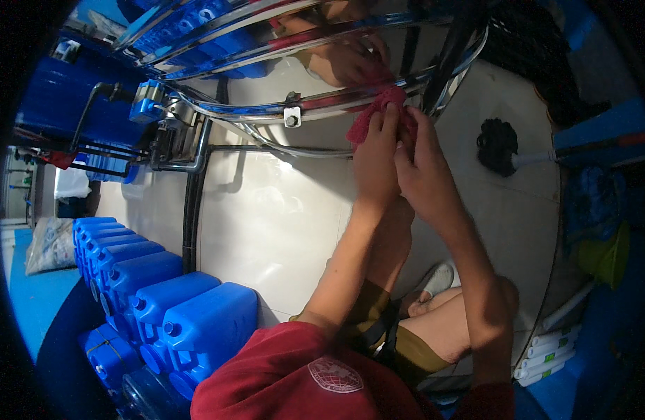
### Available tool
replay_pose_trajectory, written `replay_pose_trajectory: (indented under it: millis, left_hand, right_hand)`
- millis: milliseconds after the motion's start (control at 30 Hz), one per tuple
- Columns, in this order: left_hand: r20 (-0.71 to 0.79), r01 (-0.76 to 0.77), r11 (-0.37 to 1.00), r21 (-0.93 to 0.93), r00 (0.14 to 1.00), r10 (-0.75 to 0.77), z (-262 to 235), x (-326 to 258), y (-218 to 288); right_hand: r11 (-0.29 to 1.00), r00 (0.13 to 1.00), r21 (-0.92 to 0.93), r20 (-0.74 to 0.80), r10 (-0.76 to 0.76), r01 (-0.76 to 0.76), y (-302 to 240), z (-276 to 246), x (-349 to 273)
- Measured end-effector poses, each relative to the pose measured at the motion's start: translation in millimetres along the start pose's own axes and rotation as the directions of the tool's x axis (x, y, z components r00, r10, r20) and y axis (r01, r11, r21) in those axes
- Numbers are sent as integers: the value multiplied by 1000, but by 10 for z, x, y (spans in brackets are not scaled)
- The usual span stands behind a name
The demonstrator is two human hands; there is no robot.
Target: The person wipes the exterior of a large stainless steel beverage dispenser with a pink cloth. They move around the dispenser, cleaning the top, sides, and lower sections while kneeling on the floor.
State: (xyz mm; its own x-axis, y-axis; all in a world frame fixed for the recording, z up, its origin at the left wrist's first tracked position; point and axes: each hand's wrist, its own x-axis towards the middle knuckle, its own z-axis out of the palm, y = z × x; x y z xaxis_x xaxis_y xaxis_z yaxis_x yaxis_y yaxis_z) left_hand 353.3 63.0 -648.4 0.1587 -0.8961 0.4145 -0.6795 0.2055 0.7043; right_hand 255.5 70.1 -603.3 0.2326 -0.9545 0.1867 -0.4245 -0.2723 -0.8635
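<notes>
Head view: both hands together, well forward of the body and close alongside each other, fingertips clamped on a crumpled red cloth (364, 127). Left hand (377, 162) on the left, back upward, fingers laid over the middle of the cloth; right hand (426, 171) just beside, fingers bent in at the right edge. Neither hand clearly nearer, with both on the cloth; more of the middle covered by the left. Exact grip of the thumbs partly hidden, so cannot tell how tightly pinched.

As for direction: cloth at the far end of the hands, straight out from the fingertips, with a loose flap spreading left past the left hand. Too bunched for a firm long axis; roughly slanting from near left to far right.

Just beyond, a polished metal vessel (256, 85) with a curved lower hoop (328, 103) running left to right behind the cloth. Overlapping in sight, but cannot tell whether touching. To the left along the hoop, a small bolted bracket (292, 117), apart from the hands. Beneath, pale floor (266, 238); well to the right, a dark brush (497, 145); near left, blue jugs (221, 329) in a row.
</notes>
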Motion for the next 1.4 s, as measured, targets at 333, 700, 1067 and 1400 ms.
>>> replay_pose_trajectory:
  millis: [333, 700, 1067, 1400]
  left_hand:
    - [253, -28, 999, 38, 967, 18, -180, 297, 294]
    - [369, 370, 391, -843, 926, -81, -688, 116, 564]
    - [546, 538, 100, -837, 832, 98, -15, 144, 284]
    - [-113, -181, 680, -711, 983, 143, 713, -30, 315]
  right_hand:
    - [939, 975, 271, 4, 220, -213, 97, -169, 51]
    - [545, 933, 758, 273, 235, -359, 42, -633, 167]
    - [977, 909, -9, 366, 202, -214, 43, -987, 82]
    - [953, 969, -263, -150, -197, 153, 792, -716, 448]
